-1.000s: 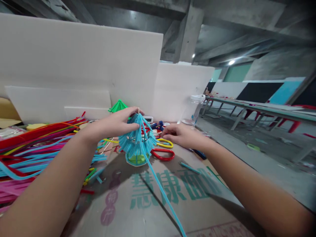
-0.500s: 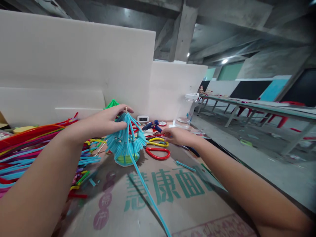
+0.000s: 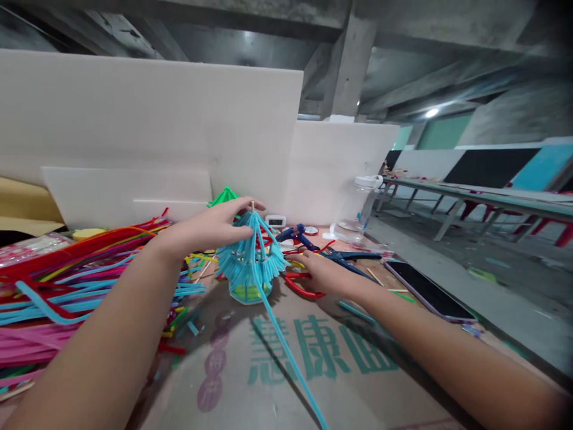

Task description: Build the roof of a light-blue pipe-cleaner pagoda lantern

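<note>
Two characters (image 3: 317, 343) read 慧康 on cardboard (image 3: 246, 403); left grip (image 3: 219, 226) holds blue model (image 3: 244, 260), right grip (image 3: 326, 273) unclear.

One bare left hand (image 3: 219, 224), one bare right hand (image 3: 323, 272); one tiered light-blue model of thin stems (image 3: 244, 263); one bright-green peaked model (image 3: 224, 196); one dark-blue glue gun (image 3: 296, 235); one white digital clock (image 3: 275, 221); one clear plastic bottle (image 3: 357, 209); one black-screened phone (image 3: 430, 291); four flat white boards (image 3: 147, 119); three round purple printed marks (image 3: 215, 362); loose multicoloured stems (image 3: 98, 295), uncountable.
</note>
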A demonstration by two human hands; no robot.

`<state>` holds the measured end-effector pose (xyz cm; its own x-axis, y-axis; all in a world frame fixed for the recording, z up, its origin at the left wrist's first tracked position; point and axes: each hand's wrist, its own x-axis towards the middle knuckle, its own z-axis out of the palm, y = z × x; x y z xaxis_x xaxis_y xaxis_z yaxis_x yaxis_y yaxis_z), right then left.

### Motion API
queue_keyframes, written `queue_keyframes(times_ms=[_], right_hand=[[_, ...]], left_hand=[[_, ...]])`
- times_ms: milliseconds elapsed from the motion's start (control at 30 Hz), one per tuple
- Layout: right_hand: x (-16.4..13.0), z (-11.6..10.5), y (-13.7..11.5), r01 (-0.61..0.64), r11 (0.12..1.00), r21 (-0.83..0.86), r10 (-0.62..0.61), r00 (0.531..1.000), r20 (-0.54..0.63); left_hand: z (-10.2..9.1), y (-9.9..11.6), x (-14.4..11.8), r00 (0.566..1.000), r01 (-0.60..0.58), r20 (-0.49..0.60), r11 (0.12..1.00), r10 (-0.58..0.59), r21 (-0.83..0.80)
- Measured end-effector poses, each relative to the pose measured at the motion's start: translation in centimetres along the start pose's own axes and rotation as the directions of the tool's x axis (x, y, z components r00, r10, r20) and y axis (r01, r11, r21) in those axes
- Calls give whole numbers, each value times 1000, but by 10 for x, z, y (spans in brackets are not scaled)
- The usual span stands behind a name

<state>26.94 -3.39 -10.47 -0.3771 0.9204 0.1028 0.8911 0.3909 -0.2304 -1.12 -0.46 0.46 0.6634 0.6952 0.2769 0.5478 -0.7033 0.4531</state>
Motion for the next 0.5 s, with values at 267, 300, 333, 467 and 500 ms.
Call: queue_keyframes(times_ms=[267, 300, 333, 467, 500], right_hand=[[-21, -75, 36, -91, 976, 200, 83, 996, 44], [-22, -82, 40, -102, 951, 292, 106, 994, 2], [-23, -87, 43, -113, 917, 383, 138, 990, -38], [-27, -95, 39, -61, 764, 642, 169, 980, -108], [-29, -94, 35, -20, 744, 668, 114, 989, -98]], left_hand=[[-9, -2, -8, 998, 28, 59, 999, -27, -23], [-10, 0, -9, 997, 43, 67, 999, -42, -19], [-10, 1, -10, 996, 54, 69, 998, -52, -20], [-8, 4, -11, 999, 48, 19, 998, -48, -35], [-7, 4, -10, 999, 43, -2, 998, -44, -34]])
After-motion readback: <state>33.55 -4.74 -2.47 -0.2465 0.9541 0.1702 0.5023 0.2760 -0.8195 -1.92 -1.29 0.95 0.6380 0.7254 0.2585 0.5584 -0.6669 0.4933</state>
